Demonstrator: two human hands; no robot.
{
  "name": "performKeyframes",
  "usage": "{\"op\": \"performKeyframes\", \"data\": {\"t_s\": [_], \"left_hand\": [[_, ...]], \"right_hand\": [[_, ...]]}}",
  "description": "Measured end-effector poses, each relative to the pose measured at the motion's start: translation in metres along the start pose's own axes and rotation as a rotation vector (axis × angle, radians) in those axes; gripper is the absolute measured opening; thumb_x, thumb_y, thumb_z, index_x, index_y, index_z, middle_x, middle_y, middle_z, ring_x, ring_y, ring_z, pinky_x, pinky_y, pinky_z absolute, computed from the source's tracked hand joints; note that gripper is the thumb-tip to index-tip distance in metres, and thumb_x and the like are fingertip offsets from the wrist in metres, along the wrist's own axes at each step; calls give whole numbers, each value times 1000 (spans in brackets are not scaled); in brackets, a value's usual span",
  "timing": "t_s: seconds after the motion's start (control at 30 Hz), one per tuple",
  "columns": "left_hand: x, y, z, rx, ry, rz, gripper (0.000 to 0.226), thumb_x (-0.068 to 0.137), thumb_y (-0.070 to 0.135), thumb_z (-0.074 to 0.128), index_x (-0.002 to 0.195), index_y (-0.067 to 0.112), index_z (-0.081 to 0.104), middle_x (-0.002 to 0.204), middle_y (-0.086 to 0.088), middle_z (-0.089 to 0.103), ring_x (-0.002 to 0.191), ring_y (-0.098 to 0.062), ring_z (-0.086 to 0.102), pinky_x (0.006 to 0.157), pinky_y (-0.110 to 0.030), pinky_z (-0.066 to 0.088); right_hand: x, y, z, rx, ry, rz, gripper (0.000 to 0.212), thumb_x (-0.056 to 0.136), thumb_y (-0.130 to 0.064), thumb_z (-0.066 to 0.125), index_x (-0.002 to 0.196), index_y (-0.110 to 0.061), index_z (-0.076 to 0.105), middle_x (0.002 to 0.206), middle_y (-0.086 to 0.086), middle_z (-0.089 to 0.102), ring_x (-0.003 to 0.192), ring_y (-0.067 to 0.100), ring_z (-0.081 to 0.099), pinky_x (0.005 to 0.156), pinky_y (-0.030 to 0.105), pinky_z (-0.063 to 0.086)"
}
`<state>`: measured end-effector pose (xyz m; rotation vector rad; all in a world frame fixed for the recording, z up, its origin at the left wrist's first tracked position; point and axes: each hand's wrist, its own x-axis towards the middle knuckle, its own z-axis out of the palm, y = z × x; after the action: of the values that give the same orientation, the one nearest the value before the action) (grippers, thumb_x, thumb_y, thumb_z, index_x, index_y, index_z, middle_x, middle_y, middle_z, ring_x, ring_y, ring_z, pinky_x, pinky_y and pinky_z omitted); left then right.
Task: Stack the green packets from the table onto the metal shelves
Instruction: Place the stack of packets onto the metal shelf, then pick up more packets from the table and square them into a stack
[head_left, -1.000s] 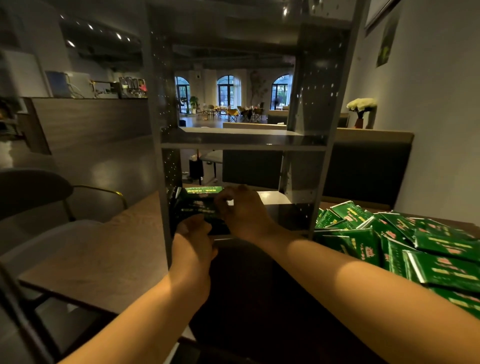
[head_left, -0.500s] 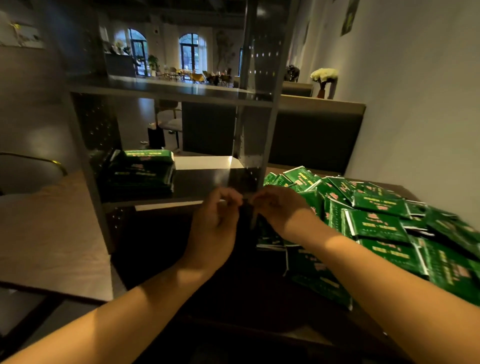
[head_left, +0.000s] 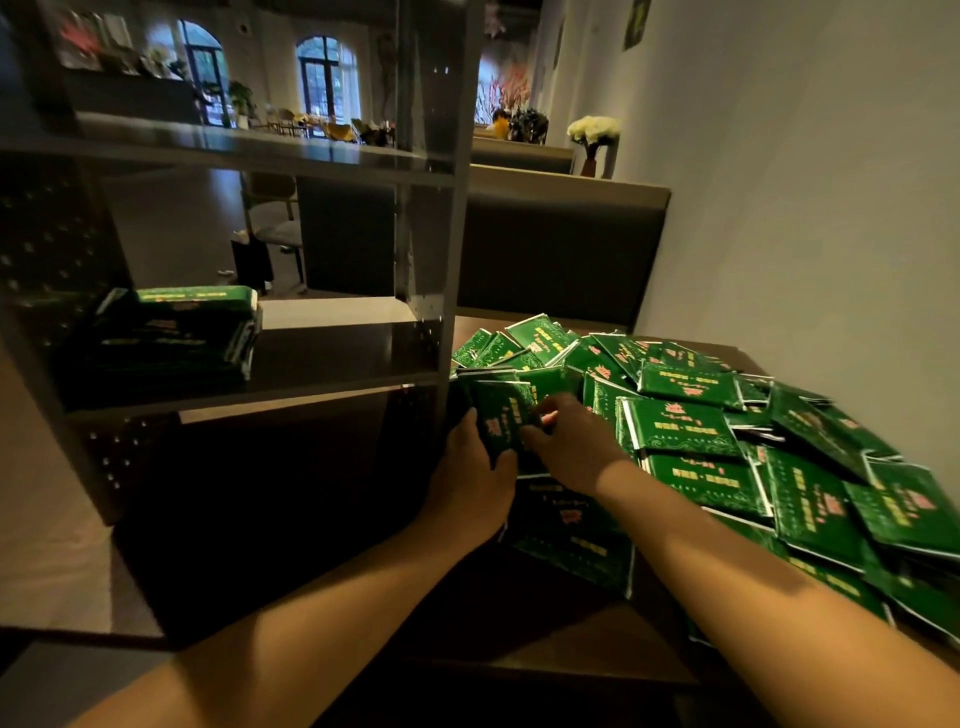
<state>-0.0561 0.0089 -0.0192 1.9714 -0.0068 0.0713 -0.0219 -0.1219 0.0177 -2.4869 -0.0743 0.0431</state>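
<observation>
Hands: left hand (head_left: 470, 470) and right hand (head_left: 569, 441) both grip green packet (head_left: 503, 415) at pile (head_left: 727, 441) edge

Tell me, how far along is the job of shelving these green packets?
Early days. Done: a short stack of packets sits on the lower metal shelf. In hand: the left hand and right hand together grip one packet at the near edge of the pile. Left: the big heap of packets covering the table, and the upper shelf, which looks bare.
</observation>
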Motion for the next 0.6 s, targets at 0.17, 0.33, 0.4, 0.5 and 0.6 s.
{"op": "performKeyframes", "data": {"t_s": [0.17,0.33,0.4,0.5,0.6], "left_hand": [[10,-1,2,-75,75,8,66,94,24,55,150,21,19,144,-2,42,128,-17,45,101,-34,43],[4,-7,-5,-164,82,47,66,95,22,55,150,24,19,144,4,42,125,-16,49,92,-26,45],[-1,-10,-5,-137,74,133,64,94,25,57,148,30,22,138,10,45,111,-5,56,84,-18,50],[-11,-13,-6,0,85,258,60,94,28,57,145,34,26,114,24,47,83,8,57,59,-8,46],[-16,-21,-4,78,135,375,51,92,28,57,139,31,36,119,17,43,104,0,51,81,-13,44]], "right_hand": [[3,-4,0,170,-28,28,39,91,-29,65,120,-13,44,108,8,66,91,24,67,79,39,56],[-9,-6,-13,471,-156,100,7,93,-22,63,99,-23,66,100,2,73,93,22,69,91,43,53],[-18,-4,-15,593,-166,132,17,92,-15,62,107,-23,65,102,0,73,96,21,69,92,44,53],[-37,-1,-16,662,-70,46,31,91,-8,62,113,-30,62,108,-9,70,105,13,63,90,35,48],[-54,3,-12,682,-18,-15,42,92,-1,59,110,-39,59,110,-15,68,108,2,58,86,26,44]]}}
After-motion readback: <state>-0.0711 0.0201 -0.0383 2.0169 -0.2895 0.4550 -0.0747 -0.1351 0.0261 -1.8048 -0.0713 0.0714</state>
